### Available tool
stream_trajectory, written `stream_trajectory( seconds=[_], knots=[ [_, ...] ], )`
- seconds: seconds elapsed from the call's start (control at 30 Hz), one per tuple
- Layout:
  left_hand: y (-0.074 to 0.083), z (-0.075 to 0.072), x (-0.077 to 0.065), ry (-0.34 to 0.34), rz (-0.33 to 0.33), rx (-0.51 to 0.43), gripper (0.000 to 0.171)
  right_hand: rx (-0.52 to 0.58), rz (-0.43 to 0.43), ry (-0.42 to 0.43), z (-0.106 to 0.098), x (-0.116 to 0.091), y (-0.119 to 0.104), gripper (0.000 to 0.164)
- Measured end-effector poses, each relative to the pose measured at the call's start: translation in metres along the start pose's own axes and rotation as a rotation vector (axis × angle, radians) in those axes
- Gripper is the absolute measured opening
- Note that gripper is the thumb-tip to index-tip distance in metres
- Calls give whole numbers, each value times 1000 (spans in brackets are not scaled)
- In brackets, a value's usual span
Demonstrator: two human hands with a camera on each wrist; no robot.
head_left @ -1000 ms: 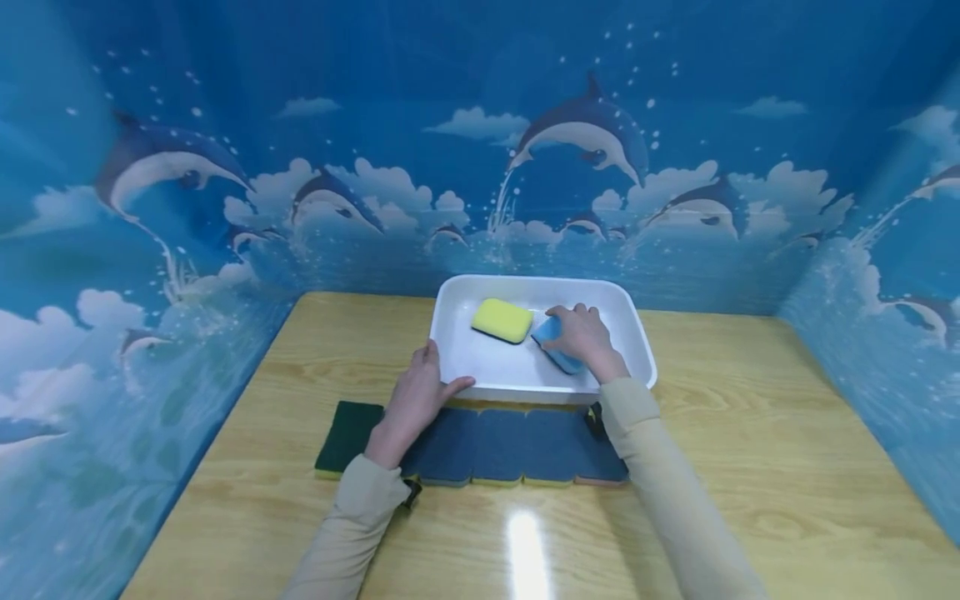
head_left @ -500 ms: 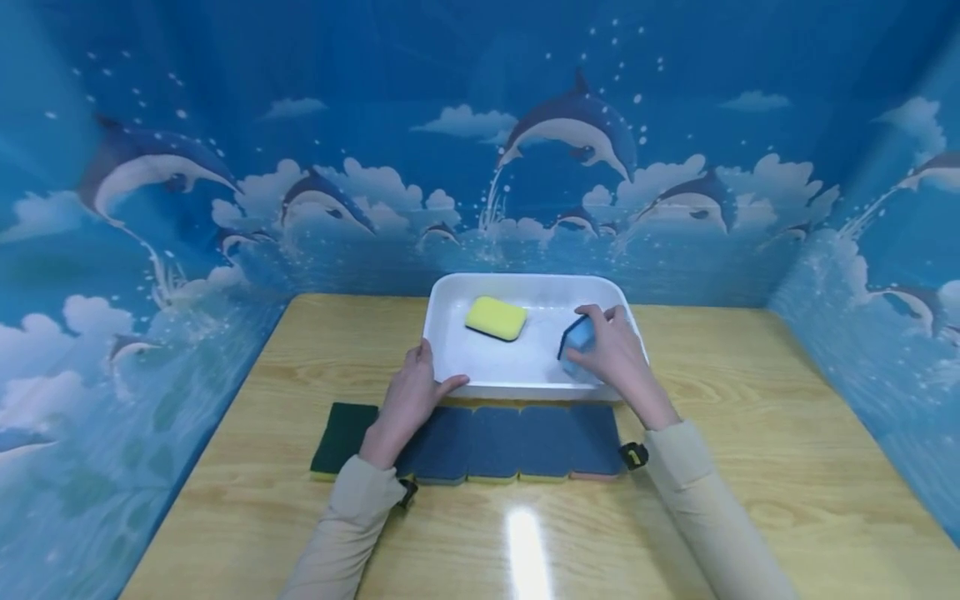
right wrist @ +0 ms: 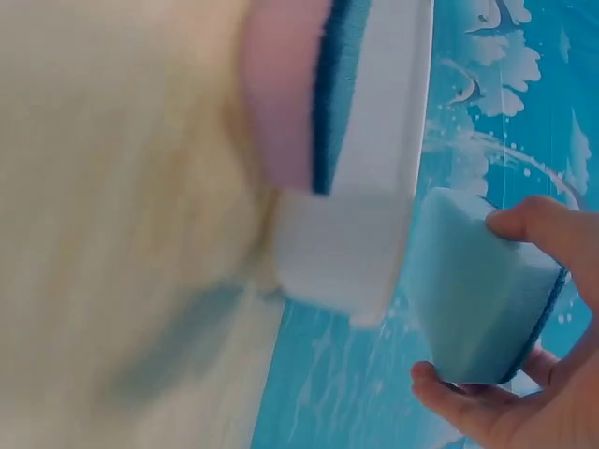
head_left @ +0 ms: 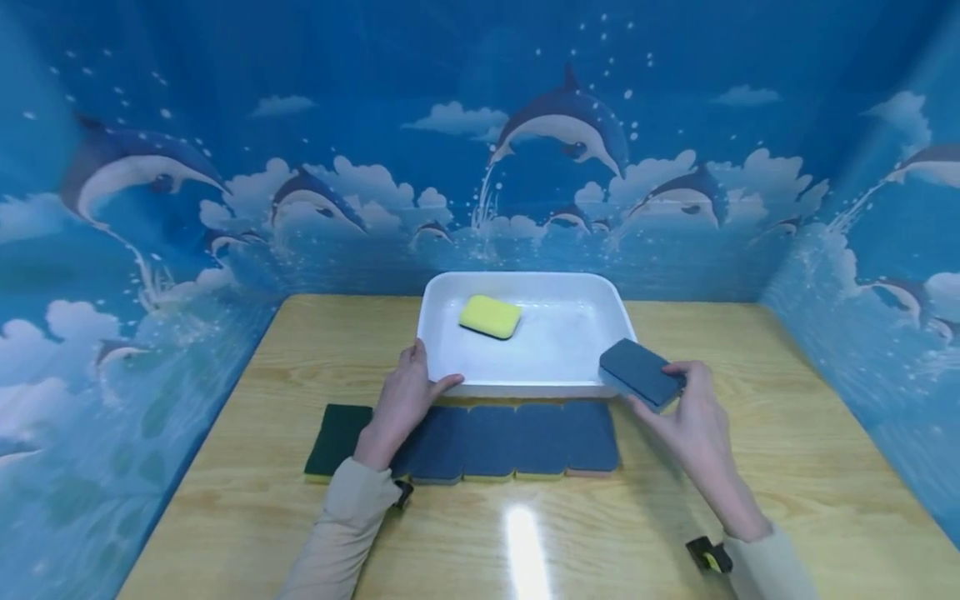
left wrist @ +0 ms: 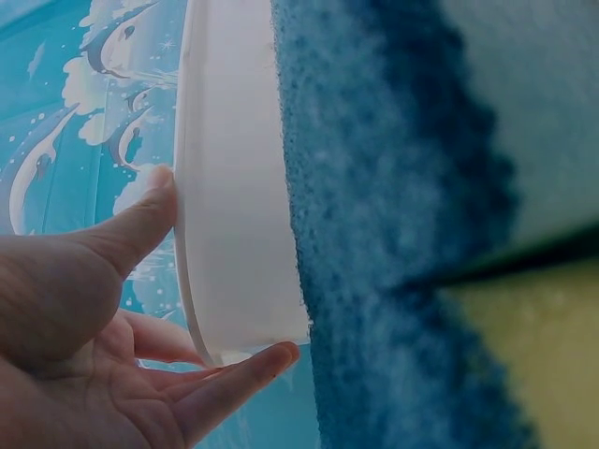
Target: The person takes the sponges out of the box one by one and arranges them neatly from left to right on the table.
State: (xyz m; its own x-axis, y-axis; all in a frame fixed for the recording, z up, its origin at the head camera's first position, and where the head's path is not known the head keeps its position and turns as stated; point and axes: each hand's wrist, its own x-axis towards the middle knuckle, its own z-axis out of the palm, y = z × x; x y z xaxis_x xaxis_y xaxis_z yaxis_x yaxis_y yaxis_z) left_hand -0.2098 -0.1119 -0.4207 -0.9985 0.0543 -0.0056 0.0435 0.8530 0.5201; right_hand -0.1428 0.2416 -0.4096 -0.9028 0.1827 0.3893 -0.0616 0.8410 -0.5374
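My right hand (head_left: pixel 697 429) pinches a light blue sponge (right wrist: pixel 482 290) between thumb and fingers, just off the tray's right front corner. Its dark scouring face (head_left: pixel 641 372) is turned up in the head view. My left hand (head_left: pixel 405 396) touches the left front corner of the white tray (head_left: pixel 525 367), its visible fingers fairly straight and spread about the corner. Inside the tray, towards the left, lies a yellow sponge (head_left: pixel 490 317). A row of dark-faced sponges (head_left: pixel 516 440) lies side by side before the tray, partly hidden by my left hand and wrist.
A dark green sponge (head_left: pixel 337 442) ends the row on the left. Sponges in the row fill much of the left wrist view. The wooden table (head_left: pixel 787 433) meets dolphin-patterned curtains (head_left: pixel 360 125) at the back and sides.
My right hand has lifted the blue sponge out of the tray and carried it right and towards me, its dark face now upward. The left hand stays at the tray corner.
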Motion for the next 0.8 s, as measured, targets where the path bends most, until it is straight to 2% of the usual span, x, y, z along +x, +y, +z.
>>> stream_trajectory(
  seconds=[0.2,0.3,0.4,0.53,0.63,0.73,0.8],
  knots=[
    [-1,-1,0,-8,1,-10,101,-67,59,79,-17,-25,29,64],
    [-1,0,0,-6,4,-7,101,-110,69,58,-20,-31,41,65],
    [-2,0,0,-1,10,-1,100,-172,53,-33,-18,-34,51,74],
    [-3,0,1,8,25,12,100,-268,27,-265,-12,-36,58,91],
    [-3,-1,1,9,30,23,100,-308,46,-411,-9,-35,56,95],
    [-3,0,1,9,28,29,100,-302,61,-473,-10,-34,54,95],
    [-2,1,1,11,29,34,100,-284,58,-487,-12,-34,54,88]
  ],
)
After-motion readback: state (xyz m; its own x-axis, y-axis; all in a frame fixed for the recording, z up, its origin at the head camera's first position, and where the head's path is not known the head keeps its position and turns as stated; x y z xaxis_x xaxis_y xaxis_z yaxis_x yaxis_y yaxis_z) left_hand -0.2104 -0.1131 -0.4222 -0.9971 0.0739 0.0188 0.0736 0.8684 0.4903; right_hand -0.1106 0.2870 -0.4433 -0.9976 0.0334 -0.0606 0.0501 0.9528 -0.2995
